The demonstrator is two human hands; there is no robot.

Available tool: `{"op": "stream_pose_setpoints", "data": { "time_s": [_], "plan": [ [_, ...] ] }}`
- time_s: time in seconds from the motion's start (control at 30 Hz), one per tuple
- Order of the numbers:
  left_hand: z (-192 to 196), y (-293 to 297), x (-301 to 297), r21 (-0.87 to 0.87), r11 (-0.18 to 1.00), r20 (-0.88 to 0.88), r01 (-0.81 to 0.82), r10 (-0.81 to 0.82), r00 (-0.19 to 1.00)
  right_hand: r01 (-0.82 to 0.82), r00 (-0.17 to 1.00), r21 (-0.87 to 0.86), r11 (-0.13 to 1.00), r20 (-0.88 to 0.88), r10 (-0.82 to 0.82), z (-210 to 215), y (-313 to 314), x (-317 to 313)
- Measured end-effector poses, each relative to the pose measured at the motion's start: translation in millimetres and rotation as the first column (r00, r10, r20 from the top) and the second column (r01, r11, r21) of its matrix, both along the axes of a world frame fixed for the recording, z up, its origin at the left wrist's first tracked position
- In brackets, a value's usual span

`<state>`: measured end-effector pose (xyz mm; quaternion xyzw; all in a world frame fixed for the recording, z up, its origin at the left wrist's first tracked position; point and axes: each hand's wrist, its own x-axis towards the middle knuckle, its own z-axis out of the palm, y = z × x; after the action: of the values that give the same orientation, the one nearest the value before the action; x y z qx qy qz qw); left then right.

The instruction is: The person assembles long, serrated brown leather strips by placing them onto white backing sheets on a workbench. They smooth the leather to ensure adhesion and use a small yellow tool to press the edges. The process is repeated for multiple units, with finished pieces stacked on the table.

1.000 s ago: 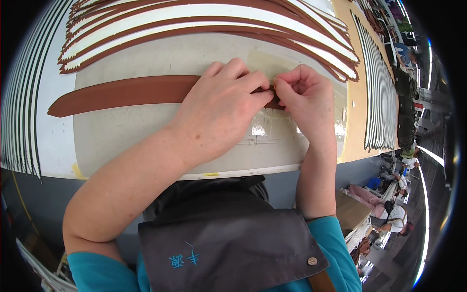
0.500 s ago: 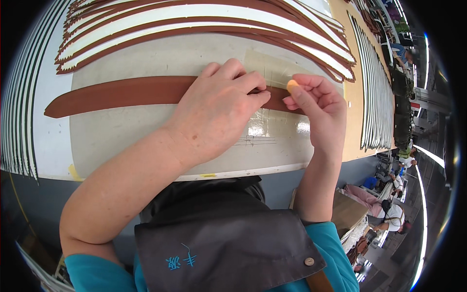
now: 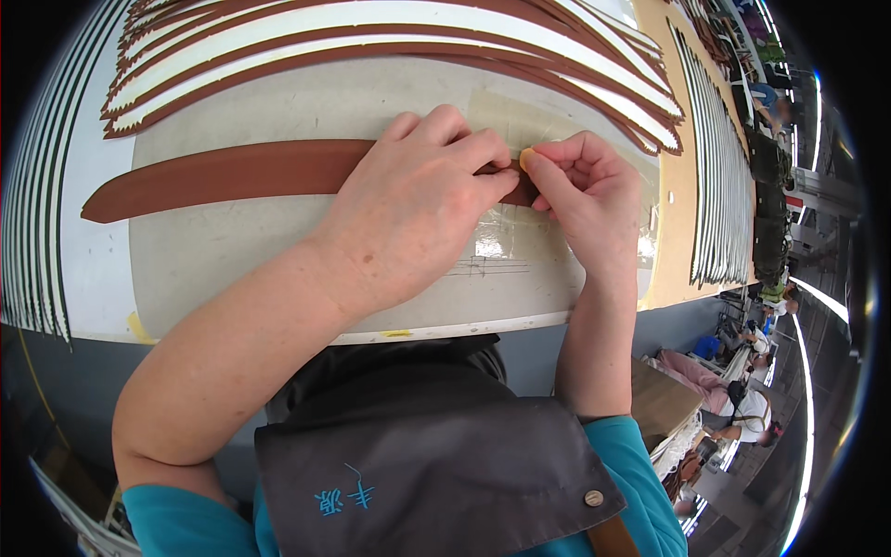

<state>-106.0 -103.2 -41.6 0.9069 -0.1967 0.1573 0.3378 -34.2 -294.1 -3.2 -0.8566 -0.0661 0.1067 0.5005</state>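
One long brown leather-like strip (image 3: 251,170) lies across the grey work surface, its pointed end to the left. My left hand (image 3: 422,190) rests over its right part, thumb and forefinger pressed together at the strip. Close beside these fingertips, my right hand (image 3: 587,190) pinches at the strip's right part with curled fingers. A yellow-orange finger cot (image 3: 527,159) covers the tip of the right thumb. The two hands hide the strip's right end, and what lies between the right fingertips is covered.
Several brown-and-white strips (image 3: 371,45) are stacked at the far side. Thin dark-edged strips hang in rows at the left (image 3: 42,186) and right (image 3: 715,167). Clear tape (image 3: 506,237) covers part of the grey surface. People sit at work further right.
My right hand has moved left along the strip, up to the left fingertips. My left hand has stayed nearly in place on the strip.
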Motion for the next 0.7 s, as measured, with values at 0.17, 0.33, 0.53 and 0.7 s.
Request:
{"op": "stream_pose_setpoints", "data": {
  "time_s": [0.17,0.33,0.53,0.7],
  "plan": [
    [1.9,-0.1,1.0,0.005,1.0,-0.004,0.01,-0.01,1.0,0.002,0.998,-0.046,0.999,0.07,0.001,-5.0,0.9,0.6],
    [-0.8,-1.2,0.3,-0.003,1.0,0.013,-0.009,0.009,1.0,0.105,0.994,0.116,0.988,-0.034,-0.102,7.1,-1.5,-6.5],
    [-0.5,0.1,1.4,-0.011,1.0,0.016,-0.002,0.002,1.0,0.065,0.996,0.207,0.976,0.052,-0.077,0.2,-18.6,-27.6],
    [0.0,0.1,1.1,-0.016,1.0,0.015,0.009,-0.009,1.0,-0.033,0.978,0.133,0.991,0.206,0.005,-17.3,-24.0,-44.2]
  ]
}}
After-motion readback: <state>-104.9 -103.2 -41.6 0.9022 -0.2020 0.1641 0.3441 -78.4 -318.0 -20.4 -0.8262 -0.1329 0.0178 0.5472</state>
